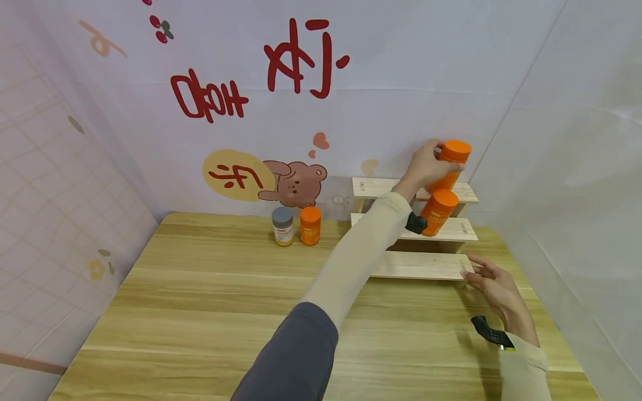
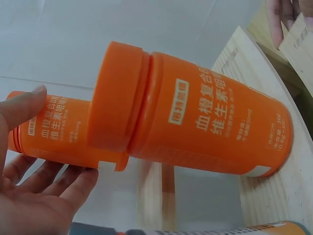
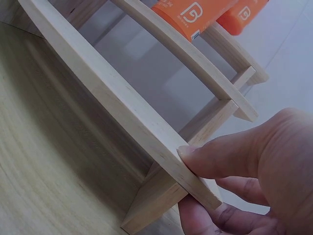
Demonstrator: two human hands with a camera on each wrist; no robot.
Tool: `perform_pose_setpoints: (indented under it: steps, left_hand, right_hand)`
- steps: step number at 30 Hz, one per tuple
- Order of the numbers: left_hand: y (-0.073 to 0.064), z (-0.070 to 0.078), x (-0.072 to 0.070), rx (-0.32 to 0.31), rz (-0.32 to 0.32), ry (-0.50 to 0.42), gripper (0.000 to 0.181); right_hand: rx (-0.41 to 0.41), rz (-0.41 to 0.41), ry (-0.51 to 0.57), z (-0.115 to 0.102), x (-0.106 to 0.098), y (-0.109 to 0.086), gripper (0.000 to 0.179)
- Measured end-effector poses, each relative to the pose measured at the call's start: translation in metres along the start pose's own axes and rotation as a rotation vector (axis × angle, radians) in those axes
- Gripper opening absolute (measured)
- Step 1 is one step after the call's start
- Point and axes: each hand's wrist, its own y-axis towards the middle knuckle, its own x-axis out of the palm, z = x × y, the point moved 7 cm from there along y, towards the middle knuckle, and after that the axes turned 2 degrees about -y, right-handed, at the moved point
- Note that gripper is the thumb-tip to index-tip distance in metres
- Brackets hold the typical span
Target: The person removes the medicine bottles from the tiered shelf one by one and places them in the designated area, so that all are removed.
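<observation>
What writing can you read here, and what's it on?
"血橙复合": middle-shelf orange bottle, line's end hidden.
"维生素咀嚼": same bottle, below.
"50mg", apparently: same bottle.
"B"-like logo: same bottle.
"维生素咀嚼": held orange bottle.
Too small: other bottle print, labels on the grey-capped bottle and tabletop orange bottle, marks on the wooden shelves.
Too stylised to read surely: red characters on the wall and yellow bubble.

2 cream sleeves (image 1: pixel 356 253), dark slate upper sleeve (image 1: pixel 293 351), 2 black wrist mounts (image 1: pixel 491 334)
</observation>
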Motion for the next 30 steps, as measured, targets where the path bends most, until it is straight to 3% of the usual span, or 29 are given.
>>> perform_pose_setpoints:
  steps: [4, 13, 30]
  left_hand:
    - [0.0, 0.0, -0.007, 0.021, 0.014, -0.055, 0.055]
    - [0.001, 0.001, -0.023, 0.046, 0.032, -0.073, 0.059]
    - [-0.015, -0.002, -0.056, 0.08, 0.021, -0.122, 0.066]
  right_hand:
    - [0.001, 0.003, 0.022, -0.001, 0.001, 0.0, 0.082]
    - [-0.014, -0.001, 0.01, -0.002, 0.0, -0.002, 0.085]
    - [-0.01, 0.011, 0.022, 0.001, 0.0, 0.001, 0.083]
